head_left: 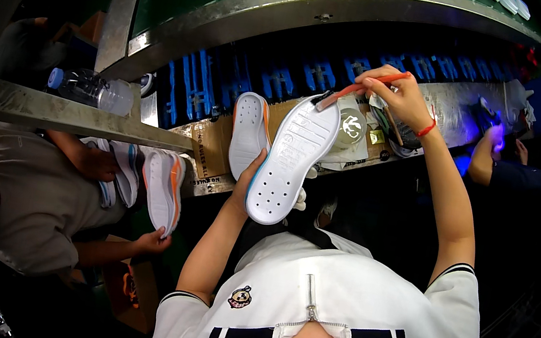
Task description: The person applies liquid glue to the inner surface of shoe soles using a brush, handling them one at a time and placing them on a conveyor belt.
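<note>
My left hand point(248, 183) grips a white shoe sole point(294, 151) with a blue edge. The sole is tilted upward, its heel end with several small holes toward me. Most of my left fingers are hidden behind it; pale fingertip-like shapes show at its right edge. Between the fingers of my right hand point(398, 99) is a brush point(372, 84) with an orange-red handle. Its bristles touch the far end of the sole, near a dark patch on the rim. Just left of this sole, another white sole point(247, 125) with an orange edge rests on cardboard.
A metal-edged green table point(328, 5) spans the far side, with blue racks point(319, 75) beneath. A round translucent container point(352, 127) stands right of the sole. At left, a person's hand point(152, 242) holds an orange-edged sole point(162, 186), near a plastic bottle point(92, 90). Another person works far right.
</note>
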Action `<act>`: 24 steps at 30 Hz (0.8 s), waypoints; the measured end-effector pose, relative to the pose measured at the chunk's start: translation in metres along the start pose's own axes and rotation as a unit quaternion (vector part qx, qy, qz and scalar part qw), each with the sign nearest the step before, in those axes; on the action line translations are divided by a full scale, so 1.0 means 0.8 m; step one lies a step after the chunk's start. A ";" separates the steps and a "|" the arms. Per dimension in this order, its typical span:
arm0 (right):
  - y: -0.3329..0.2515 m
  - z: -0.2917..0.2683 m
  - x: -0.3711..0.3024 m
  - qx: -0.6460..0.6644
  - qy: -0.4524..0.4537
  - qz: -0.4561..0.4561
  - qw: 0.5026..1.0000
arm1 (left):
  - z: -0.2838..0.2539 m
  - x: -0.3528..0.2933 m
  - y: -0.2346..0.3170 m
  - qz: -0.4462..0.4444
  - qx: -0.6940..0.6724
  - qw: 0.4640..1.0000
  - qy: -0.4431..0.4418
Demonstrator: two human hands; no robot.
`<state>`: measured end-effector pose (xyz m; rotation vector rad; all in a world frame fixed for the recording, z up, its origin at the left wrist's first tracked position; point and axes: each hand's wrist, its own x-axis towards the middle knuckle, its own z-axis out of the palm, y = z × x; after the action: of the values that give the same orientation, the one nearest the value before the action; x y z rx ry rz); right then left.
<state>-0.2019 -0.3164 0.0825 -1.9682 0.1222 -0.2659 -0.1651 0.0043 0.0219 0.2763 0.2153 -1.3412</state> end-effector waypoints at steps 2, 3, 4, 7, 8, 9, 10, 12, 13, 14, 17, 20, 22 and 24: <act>-0.001 0.004 -0.017 -0.057 0.061 -0.011 0.996 | -0.011 0.004 0.000 0.038 0.032 0.998 0.045; -0.001 0.013 -0.026 -0.053 0.083 -0.022 0.995 | -0.008 0.005 -0.001 0.054 0.078 0.995 0.028; -0.004 0.020 -0.033 -0.057 0.089 -0.017 0.994 | -0.001 0.009 -0.004 0.069 0.125 0.990 0.011; -0.002 0.042 -0.057 0.006 0.079 -0.018 0.997 | 0.006 0.017 -0.004 0.108 0.191 0.976 0.003; -0.007 0.052 -0.065 0.034 0.066 -0.007 0.997 | -0.001 0.018 0.000 0.126 0.196 0.972 0.028; -0.014 0.062 -0.072 0.061 0.053 0.006 0.997 | -0.007 0.021 0.004 0.142 0.200 0.968 0.050; -0.018 0.070 -0.080 0.074 0.030 0.001 0.997 | -0.009 0.024 0.006 0.143 0.208 0.966 0.050; -0.027 0.082 -0.093 0.170 -0.006 0.042 0.984 | 0.001 0.025 0.006 0.128 0.218 0.965 0.066; -0.024 0.078 -0.089 0.187 0.007 0.055 0.981 | 0.004 0.025 0.005 0.121 0.222 0.965 0.074; -0.022 0.070 -0.082 0.203 0.022 0.068 0.977 | -0.001 0.023 0.005 0.102 0.205 0.973 0.037; 0.007 0.044 -0.047 0.192 0.114 0.090 0.971 | 0.013 0.022 -0.006 0.044 0.146 0.988 -0.006; 0.025 0.019 -0.026 0.202 0.179 0.098 0.958 | 0.010 0.021 -0.011 0.043 0.127 0.991 -0.024; 0.018 0.013 -0.027 0.206 0.123 0.075 0.968 | 0.009 0.022 -0.012 0.044 0.135 0.989 -0.041; 0.018 0.015 -0.029 0.183 0.090 0.076 0.976 | 0.019 0.020 -0.013 0.039 0.123 0.991 -0.040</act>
<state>-0.2208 -0.3066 0.0618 -1.5576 0.3161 -0.3401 -0.1715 -0.0176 0.0304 0.4336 -0.0291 -1.2992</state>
